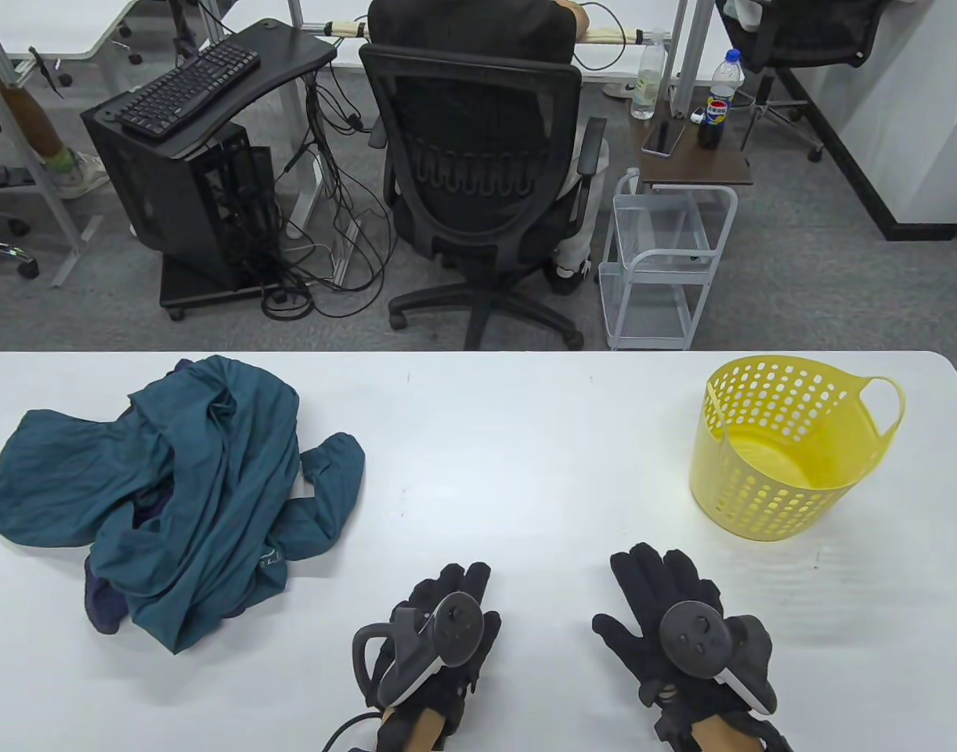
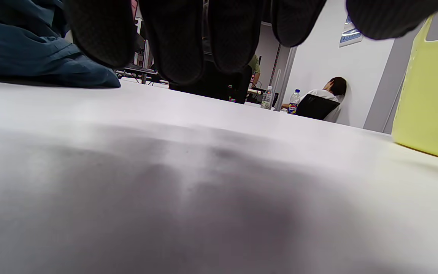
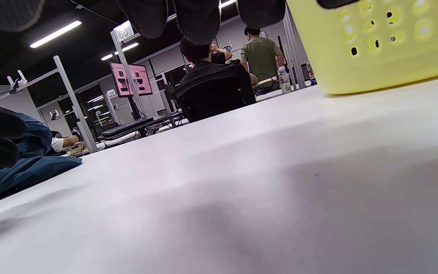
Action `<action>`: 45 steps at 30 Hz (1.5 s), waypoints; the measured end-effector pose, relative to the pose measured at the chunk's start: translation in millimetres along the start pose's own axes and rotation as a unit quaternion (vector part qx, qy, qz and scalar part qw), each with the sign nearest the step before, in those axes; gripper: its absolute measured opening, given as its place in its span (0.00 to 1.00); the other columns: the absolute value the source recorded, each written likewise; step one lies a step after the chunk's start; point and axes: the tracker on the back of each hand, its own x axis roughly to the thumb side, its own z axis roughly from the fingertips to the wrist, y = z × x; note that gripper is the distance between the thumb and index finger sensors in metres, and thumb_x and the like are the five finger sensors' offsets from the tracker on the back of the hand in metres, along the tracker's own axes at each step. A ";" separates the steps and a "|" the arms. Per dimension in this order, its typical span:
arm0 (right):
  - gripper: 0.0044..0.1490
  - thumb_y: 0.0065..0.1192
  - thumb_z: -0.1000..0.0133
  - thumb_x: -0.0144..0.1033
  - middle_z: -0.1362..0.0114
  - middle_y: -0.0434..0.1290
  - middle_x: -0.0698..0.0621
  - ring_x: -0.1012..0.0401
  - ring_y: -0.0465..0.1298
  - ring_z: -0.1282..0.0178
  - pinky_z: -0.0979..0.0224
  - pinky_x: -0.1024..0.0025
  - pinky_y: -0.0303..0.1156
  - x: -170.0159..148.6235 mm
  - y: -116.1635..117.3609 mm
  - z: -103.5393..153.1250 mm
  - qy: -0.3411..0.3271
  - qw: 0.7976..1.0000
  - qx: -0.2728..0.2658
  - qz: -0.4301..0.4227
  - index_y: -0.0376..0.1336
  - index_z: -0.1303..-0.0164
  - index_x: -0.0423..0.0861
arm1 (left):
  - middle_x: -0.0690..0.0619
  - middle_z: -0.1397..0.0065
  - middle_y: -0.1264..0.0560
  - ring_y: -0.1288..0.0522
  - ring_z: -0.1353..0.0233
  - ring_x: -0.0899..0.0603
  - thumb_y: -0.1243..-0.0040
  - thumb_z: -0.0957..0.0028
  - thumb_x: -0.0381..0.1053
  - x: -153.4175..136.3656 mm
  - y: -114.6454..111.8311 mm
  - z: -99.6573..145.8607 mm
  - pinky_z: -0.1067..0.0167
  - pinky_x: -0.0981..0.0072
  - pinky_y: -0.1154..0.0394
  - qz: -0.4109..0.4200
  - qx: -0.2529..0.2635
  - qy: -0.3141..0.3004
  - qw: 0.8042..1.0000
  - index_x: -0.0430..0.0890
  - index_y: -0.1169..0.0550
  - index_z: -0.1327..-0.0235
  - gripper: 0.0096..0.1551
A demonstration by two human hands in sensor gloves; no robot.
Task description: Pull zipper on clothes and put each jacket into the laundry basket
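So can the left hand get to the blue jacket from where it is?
Probably yes. The left hand rests flat on the table, holding nothing, and the blue jacket lies heaped just to its left. Only bare tabletop shows between them, so nothing seems to block the way.

A teal jacket (image 1: 177, 489) lies near the desk's (image 1: 478, 439) left edge; the white desk carries a yellow basket (image 1: 788, 446) dotted with holes. Both gloves are black.
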 end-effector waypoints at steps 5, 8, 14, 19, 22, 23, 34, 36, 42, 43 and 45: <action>0.51 0.50 0.46 0.77 0.07 0.50 0.55 0.40 0.48 0.11 0.22 0.28 0.47 0.7 2.1 -1.1 -0.001 1.000 0.005 -0.001 0.48 0.14 0.63 | 0.58 0.20 0.29 0.22 0.28 0.41 0.46 0.58 0.72 -5.9 31.0 -16.4 0.38 0.42 0.25 -0.043 0.032 0.034 0.998 0.67 0.34 0.28 0.40; 0.51 0.50 0.46 0.76 0.07 0.50 0.55 0.40 0.48 0.11 0.23 0.28 0.47 0.4 2.1 -1.2 0.000 1.000 0.005 -0.003 0.48 0.15 0.62 | 0.58 0.21 0.29 0.22 0.29 0.42 0.45 0.58 0.72 -17.6 53.1 -32.2 0.38 0.43 0.25 -0.064 0.050 0.064 0.995 0.68 0.34 0.28 0.40; 0.50 0.50 0.46 0.76 0.07 0.50 0.55 0.40 0.48 0.11 0.22 0.28 0.47 -1.9 -0.3 -2.1 0.007 1.000 0.003 -0.011 0.48 0.15 0.62 | 0.58 0.16 0.37 0.35 0.20 0.37 0.43 0.60 0.73 -56.6 99.4 -74.8 0.32 0.38 0.33 -0.154 0.070 0.154 0.973 0.69 0.39 0.26 0.43; 0.50 0.50 0.45 0.75 0.07 0.50 0.55 0.40 0.48 0.11 0.22 0.28 0.46 -2.1 -0.4 -2.9 0.011 1.000 0.003 -0.013 0.48 0.15 0.62 | 0.60 0.11 0.54 0.59 0.15 0.38 0.44 0.65 0.79 -106.8 112.8 -107.2 0.24 0.33 0.48 -0.259 0.033 0.242 0.934 0.72 0.51 0.24 0.54; 0.50 0.51 0.45 0.75 0.07 0.50 0.55 0.40 0.48 0.11 0.22 0.28 0.46 -1.3 -0.2 -3.1 0.010 1.000 0.005 -0.013 0.49 0.14 0.62 | 0.59 0.11 0.55 0.60 0.15 0.37 0.45 0.66 0.80 -145.0 109.8 -114.2 0.25 0.32 0.49 -0.237 0.041 0.297 0.924 0.72 0.53 0.25 0.56; 0.50 0.50 0.45 0.75 0.07 0.50 0.55 0.40 0.48 0.11 0.22 0.28 0.46 -0.8 -0.1 -3.1 0.010 1.000 0.005 -0.011 0.49 0.15 0.62 | 0.58 0.11 0.56 0.60 0.16 0.36 0.45 0.67 0.80 -154.1 107.5 -114.7 0.25 0.32 0.49 -0.229 0.039 0.311 0.922 0.72 0.53 0.25 0.56; 0.48 0.52 0.44 0.73 0.07 0.51 0.55 0.40 0.49 0.12 0.22 0.29 0.47 0.4 3.2 -4.3 0.009 1.000 0.012 -0.002 0.50 0.15 0.62 | 0.46 0.16 0.45 0.25 0.27 0.42 0.31 0.70 0.73 -244.6 76.9 -101.4 0.32 0.38 0.31 -0.116 0.033 0.420 0.900 0.55 0.62 0.29 0.71; 0.48 0.52 0.44 0.72 0.07 0.51 0.55 0.40 0.49 0.12 0.23 0.29 0.47 0.2 3.4 -4.7 0.011 1.000 0.013 -0.001 0.50 0.15 0.61 | 0.58 0.24 0.30 0.19 0.37 0.49 0.30 0.68 0.68 -247.5 74.3 -96.9 0.36 0.42 0.26 -0.135 0.071 0.419 0.895 0.58 0.51 0.26 0.62; 0.47 0.52 0.43 0.70 0.07 0.52 0.55 0.40 0.49 0.12 0.23 0.29 0.48 0.5 3.6 -4.8 0.013 1.000 0.012 0.001 0.51 0.15 0.61 | 0.65 0.37 0.22 0.17 0.47 0.54 0.34 0.61 0.62 -246.9 85.1 -85.8 0.40 0.45 0.22 -0.146 0.123 0.419 0.887 0.64 0.28 0.36 0.35; 0.47 0.52 0.43 0.70 0.07 0.52 0.55 0.40 0.50 0.12 0.23 0.29 0.48 0.8 3.4 -4.7 0.013 1.000 0.012 0.001 0.51 0.15 0.61 | 0.65 0.37 0.21 0.17 0.47 0.54 0.35 0.60 0.63 -246.1 91.1 -83.1 0.39 0.44 0.23 -0.135 0.134 0.419 0.888 0.64 0.27 0.37 0.33; 0.47 0.52 0.43 0.70 0.07 0.52 0.55 0.40 0.50 0.12 0.23 0.29 0.48 1.1 3.5 -4.7 0.013 1.000 0.012 0.001 0.51 0.15 0.61 | 0.66 0.37 0.22 0.17 0.45 0.54 0.36 0.59 0.63 -243.5 104.6 -77.9 0.38 0.42 0.24 -0.118 0.155 0.413 0.890 0.64 0.26 0.38 0.32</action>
